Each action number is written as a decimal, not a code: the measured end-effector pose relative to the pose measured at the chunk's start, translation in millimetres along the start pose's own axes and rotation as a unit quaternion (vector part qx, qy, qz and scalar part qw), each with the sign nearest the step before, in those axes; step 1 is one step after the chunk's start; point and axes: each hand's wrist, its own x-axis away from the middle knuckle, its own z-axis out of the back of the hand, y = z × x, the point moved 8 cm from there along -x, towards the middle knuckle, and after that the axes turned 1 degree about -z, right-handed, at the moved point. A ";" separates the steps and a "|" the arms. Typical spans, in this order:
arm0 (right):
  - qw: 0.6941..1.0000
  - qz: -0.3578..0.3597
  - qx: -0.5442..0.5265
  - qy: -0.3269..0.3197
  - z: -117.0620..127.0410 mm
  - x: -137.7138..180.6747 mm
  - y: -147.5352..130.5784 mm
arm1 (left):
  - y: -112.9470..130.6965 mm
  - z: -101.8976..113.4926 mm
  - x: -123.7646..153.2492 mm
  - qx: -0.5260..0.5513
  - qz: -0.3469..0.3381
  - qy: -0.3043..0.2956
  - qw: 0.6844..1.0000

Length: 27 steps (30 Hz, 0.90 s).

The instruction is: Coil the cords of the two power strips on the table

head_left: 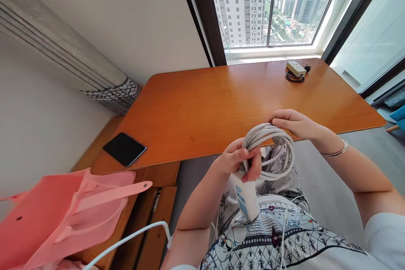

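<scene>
My left hand is closed around the top of a white power strip, which points down toward my lap, and pinches the loops of its coiled white cord. My right hand rests on top of the coil with its fingers curled over the loops. Both hands are in front of the near edge of the orange wooden table.
A black phone lies on the table's near left corner. A second power strip with a black cord sits at the far right by the window. A pink bag lies at the left on a lower cabinet, with a thin white cable near it.
</scene>
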 end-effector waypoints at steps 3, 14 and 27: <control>0.994 -0.050 -0.089 0.034 -4.1 4.5 28.4 | 14.2 10.8 4.5 0.022 -0.065 0.063 0.996; 0.952 -0.114 -0.254 0.126 -11.3 1.9 60.2 | -1.3 9.5 -6.0 0.002 -0.001 0.037 0.999; 0.986 -0.023 -0.151 0.071 -13.6 15.8 53.9 | 6.4 42.5 -7.6 -0.146 0.009 0.151 0.978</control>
